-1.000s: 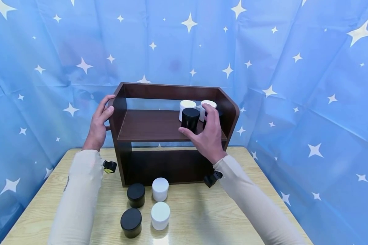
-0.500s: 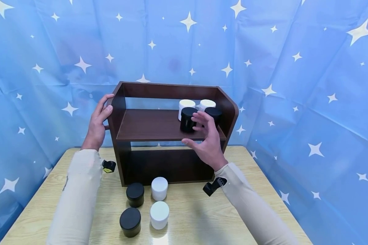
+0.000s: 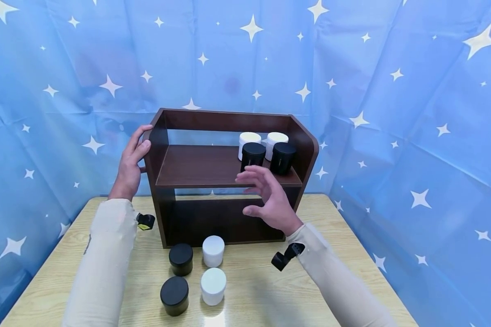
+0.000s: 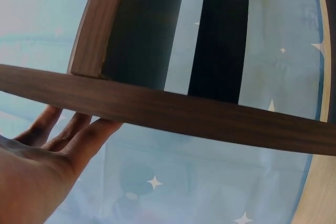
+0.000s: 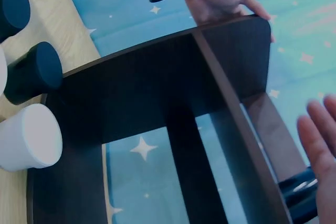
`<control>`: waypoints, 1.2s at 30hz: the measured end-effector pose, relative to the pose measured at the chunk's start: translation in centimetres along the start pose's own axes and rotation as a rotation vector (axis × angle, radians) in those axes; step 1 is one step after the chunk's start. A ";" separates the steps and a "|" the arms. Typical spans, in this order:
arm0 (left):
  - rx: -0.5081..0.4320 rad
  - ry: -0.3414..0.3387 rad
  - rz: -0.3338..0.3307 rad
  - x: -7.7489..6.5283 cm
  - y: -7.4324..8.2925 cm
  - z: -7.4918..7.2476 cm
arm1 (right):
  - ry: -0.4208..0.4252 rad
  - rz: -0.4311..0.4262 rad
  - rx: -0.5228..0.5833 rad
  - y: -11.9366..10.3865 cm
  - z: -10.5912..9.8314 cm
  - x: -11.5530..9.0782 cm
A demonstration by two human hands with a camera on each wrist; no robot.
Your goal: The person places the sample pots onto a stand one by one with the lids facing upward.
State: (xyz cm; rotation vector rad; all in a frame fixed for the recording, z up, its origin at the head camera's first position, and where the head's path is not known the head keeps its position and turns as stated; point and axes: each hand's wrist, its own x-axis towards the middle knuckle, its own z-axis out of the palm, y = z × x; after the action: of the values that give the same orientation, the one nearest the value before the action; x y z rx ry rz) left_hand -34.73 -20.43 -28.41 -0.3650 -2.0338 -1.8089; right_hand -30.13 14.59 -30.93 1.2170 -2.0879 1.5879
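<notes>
In the head view, my left hand (image 3: 128, 170) rests against the outer left side of a dark brown two-tier shelf (image 3: 200, 168). Its fingers (image 4: 86, 142) touch that panel, fairly straight, in the left wrist view. My right hand (image 3: 272, 200) holds nothing, fingers spread in front of the upper tier. Just behind its fingertips stands a black lidded jar (image 3: 253, 153), its lower part covered by the hand. Beside it is another black jar (image 3: 283, 158). Two white jars, one at the left (image 3: 249, 141) and one at the right (image 3: 276, 141), stand behind them.
On the wooden table (image 3: 311, 281) before the shelf stand two black jars, a farther one (image 3: 181, 260) and a nearer one (image 3: 174, 296). To their right are two white jars, one farther (image 3: 213, 251) and one nearer (image 3: 213, 286). A blue star-patterned curtain (image 3: 229, 59) surrounds the table.
My right hand has let go of the left black jar on the upper tier and drawn back down toward me. The left hand and the jars stay in place.
</notes>
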 end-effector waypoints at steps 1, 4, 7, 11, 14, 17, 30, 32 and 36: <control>0.001 0.000 0.000 0.0 0.0 0.0 | -0.018 0.009 0.009 0.1 0.1 -0.1; 0.001 -0.001 -0.001 0.0 -0.1 0.0 | -0.070 0.045 0.033 0.7 0.5 -0.6; -0.002 -0.004 -0.003 0.0 -0.2 0.0 | -0.110 0.087 0.037 1.2 1.1 -1.1; -0.004 -0.006 -0.003 0.1 -0.3 0.0 | -0.140 0.127 0.031 2.1 2.0 -1.8; -0.002 -0.004 0.002 0.2 -0.4 -0.1 | -0.155 0.142 0.037 2.6 2.6 -2.3; 0.003 0.002 0.008 0.2 -0.3 0.0 | -0.170 0.162 0.042 3.1 3.4 -3.0; -0.005 0.008 0.007 0.0 -0.1 0.0 | -0.192 0.201 0.078 5.8 7.1 -5.9; -0.005 0.006 0.006 0.1 0.0 0.0 | -0.194 0.211 0.072 6.0 7.6 -6.3; 0.007 0.008 0.006 0.1 0.0 0.0 | -0.216 0.240 0.049 6.5 8.7 -7.1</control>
State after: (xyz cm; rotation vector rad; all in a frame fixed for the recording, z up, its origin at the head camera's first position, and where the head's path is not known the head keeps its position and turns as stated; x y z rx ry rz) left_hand -34.86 -20.40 -28.33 -0.3608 -2.0305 -1.7965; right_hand -28.12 10.58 -43.10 1.2428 -2.4232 1.6805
